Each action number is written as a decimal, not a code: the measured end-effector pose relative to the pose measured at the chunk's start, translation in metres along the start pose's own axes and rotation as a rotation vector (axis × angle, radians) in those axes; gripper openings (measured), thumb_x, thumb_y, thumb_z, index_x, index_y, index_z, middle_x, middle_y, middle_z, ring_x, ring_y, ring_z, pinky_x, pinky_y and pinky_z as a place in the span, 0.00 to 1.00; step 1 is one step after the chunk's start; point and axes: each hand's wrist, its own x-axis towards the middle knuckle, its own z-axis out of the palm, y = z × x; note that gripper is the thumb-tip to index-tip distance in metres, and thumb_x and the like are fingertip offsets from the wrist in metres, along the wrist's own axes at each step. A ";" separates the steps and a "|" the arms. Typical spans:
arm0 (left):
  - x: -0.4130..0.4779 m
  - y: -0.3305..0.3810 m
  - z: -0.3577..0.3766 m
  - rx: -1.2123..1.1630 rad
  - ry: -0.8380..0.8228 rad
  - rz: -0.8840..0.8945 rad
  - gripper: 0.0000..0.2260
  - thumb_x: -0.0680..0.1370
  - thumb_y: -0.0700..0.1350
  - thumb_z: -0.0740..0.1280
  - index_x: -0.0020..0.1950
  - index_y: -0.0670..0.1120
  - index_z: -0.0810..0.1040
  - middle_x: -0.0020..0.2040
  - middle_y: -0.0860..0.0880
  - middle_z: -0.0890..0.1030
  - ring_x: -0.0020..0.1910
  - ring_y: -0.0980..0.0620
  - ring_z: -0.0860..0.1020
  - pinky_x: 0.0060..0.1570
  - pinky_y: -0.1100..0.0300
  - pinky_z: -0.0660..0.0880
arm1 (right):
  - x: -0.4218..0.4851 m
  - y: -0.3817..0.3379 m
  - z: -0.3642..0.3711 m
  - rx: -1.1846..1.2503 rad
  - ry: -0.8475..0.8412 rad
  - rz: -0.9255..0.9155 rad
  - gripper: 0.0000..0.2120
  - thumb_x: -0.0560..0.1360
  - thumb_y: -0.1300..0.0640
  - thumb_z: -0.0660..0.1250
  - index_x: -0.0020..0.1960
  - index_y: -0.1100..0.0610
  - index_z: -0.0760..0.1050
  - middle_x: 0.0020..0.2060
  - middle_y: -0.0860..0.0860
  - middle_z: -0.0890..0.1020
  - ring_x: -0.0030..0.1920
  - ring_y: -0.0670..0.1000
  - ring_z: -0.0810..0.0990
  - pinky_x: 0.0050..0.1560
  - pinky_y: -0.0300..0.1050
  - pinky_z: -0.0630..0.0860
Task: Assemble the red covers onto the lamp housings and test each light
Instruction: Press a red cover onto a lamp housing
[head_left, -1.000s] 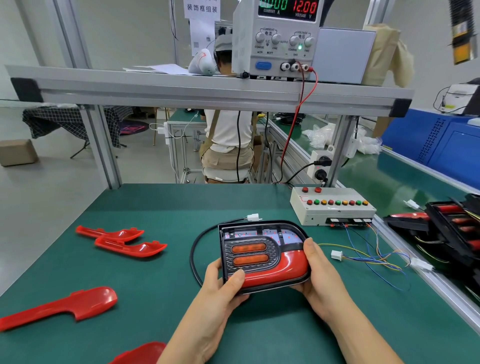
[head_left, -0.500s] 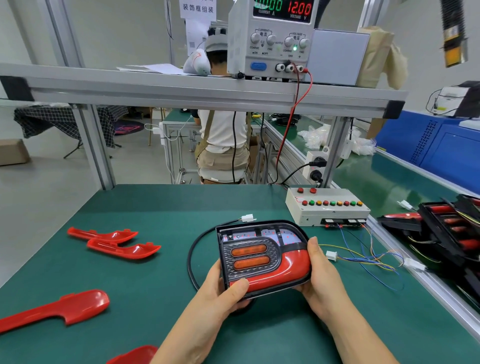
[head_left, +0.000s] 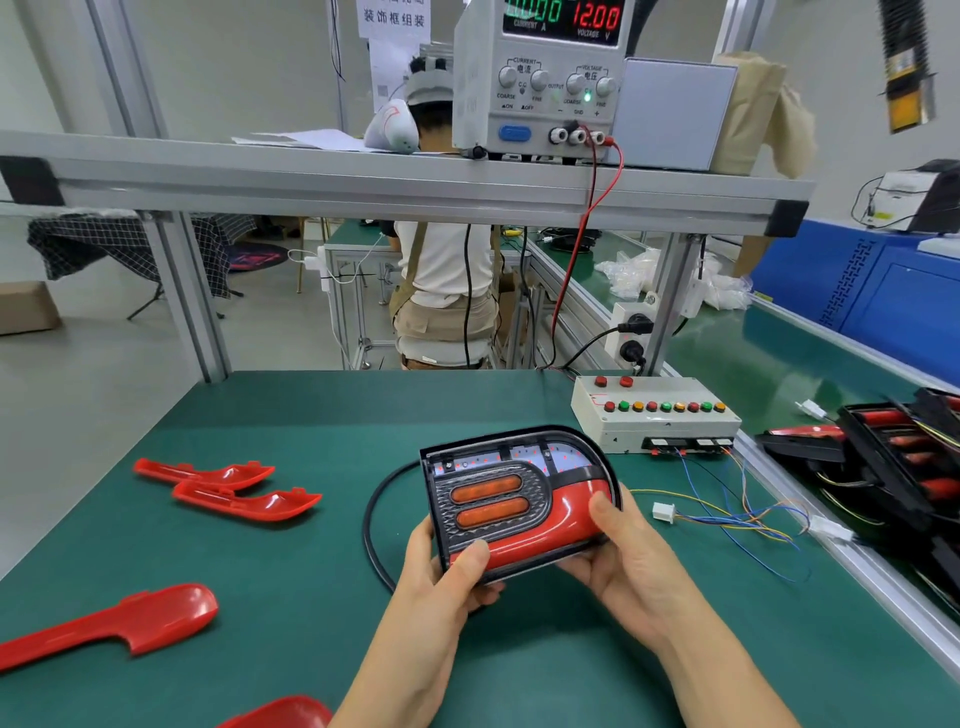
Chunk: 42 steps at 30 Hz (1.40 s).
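- Lamp housing (head_left: 488, 506), black, just below centre of frame. It is held off the green mat (head_left: 322, 415) and tilted face-up toward the wearer.
- Red cover (head_left: 558, 535) is seated in the housing's lower right part, following its right and bottom edge. 2 orange oval lenses sit just beside it.
- Left hand (head_left: 441, 577) grips the housing's lower left corner, thumb pressed on the cover's left end, fingers curled underneath.
- Right hand (head_left: 634, 558) grips the right side, thumb on the cover's curve, fingers wrapped beneath.
- Black cable (head_left: 375, 525) loops out left of the housing and runs down behind the left hand.
- 2 loose covers (head_left: 244, 503) lie side by side at centre left. A third cover (head_left: 130, 623) is at lower left, and a fourth cover (head_left: 280, 714) is cut by the bottom edge.
- Test box (head_left: 654, 423) with coloured buttons stands right of centre, beyond the housing.
- White connector (head_left: 664, 512) on coloured wires lies on the mat near the right hand, apart from it.
- Power supply (head_left: 540, 78), top centre on the shelf, reads 12.00.
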 end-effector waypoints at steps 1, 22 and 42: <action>0.000 0.000 0.000 -0.024 -0.002 -0.007 0.24 0.72 0.45 0.73 0.66 0.50 0.69 0.55 0.48 0.83 0.47 0.51 0.80 0.46 0.55 0.76 | 0.000 0.000 0.001 -0.006 -0.014 0.005 0.25 0.67 0.55 0.71 0.63 0.55 0.72 0.51 0.56 0.84 0.44 0.54 0.84 0.43 0.51 0.83; 0.000 -0.002 0.004 0.027 0.044 -0.038 0.14 0.81 0.49 0.60 0.66 0.48 0.70 0.48 0.42 0.83 0.39 0.46 0.80 0.43 0.54 0.77 | -0.001 0.003 0.006 -0.134 0.064 -0.057 0.22 0.70 0.48 0.67 0.62 0.53 0.72 0.48 0.55 0.85 0.45 0.52 0.85 0.39 0.48 0.81; -0.004 0.007 0.003 0.035 0.057 -0.084 0.14 0.79 0.41 0.64 0.64 0.51 0.71 0.46 0.43 0.83 0.34 0.45 0.78 0.33 0.58 0.75 | -0.001 0.003 0.003 -0.181 0.130 -0.002 0.18 0.71 0.47 0.68 0.59 0.52 0.74 0.47 0.54 0.85 0.43 0.53 0.85 0.38 0.49 0.81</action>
